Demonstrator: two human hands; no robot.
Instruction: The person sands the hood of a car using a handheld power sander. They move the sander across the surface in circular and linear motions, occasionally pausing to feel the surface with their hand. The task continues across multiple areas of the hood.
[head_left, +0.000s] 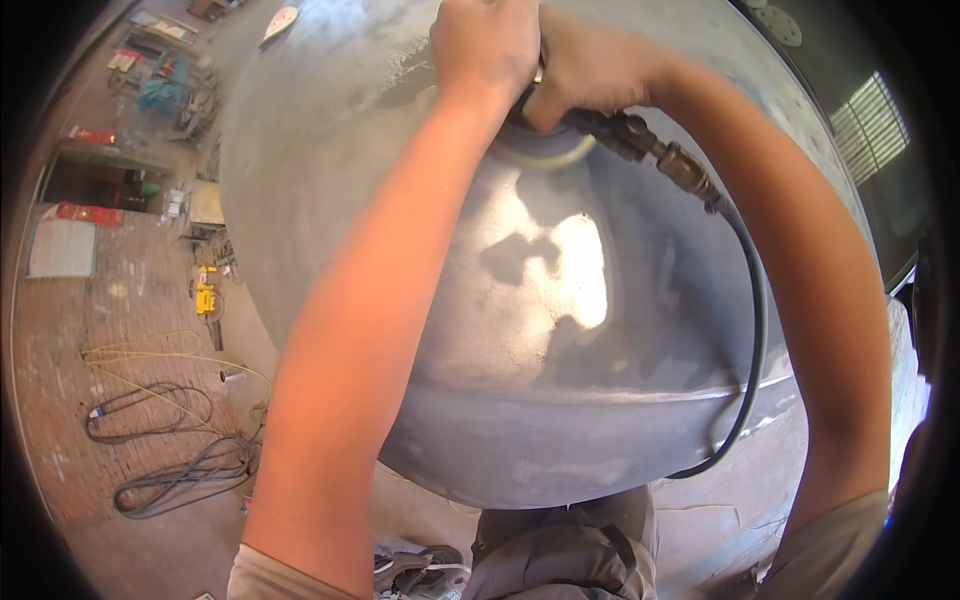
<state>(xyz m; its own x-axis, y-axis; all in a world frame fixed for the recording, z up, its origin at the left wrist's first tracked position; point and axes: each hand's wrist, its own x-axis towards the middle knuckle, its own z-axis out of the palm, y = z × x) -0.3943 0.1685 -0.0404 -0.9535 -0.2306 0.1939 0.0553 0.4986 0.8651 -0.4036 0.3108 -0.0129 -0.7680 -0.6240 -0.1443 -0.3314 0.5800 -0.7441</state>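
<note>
Both of my hands are at an air sander with a round pad (pixel 548 158), which lies against a large, curved grey metal panel (pixel 560 440) that looks like a car hood. My right hand (pixel 595 65) is wrapped round the sander's body from the right, thumb pointing down. Pressed beside it, my left hand (pixel 488 45) is closed at the sander's left side, its fingers partly cut off by the top edge. A brass-coloured air fitting (pixel 685 170) joins the sander to a black hose (pixel 757 300), which curves down over the panel's near edge. The hands hide most of the sander's body.
A small pale oval object (pixel 280 24) lies on the panel's far left. Left on the floor are coiled cables (pixel 185 480), a yellow tool (pixel 205 298), a white board (pixel 62 248) and assorted clutter. Dark glass (pixel 850 110) borders the panel at the upper right.
</note>
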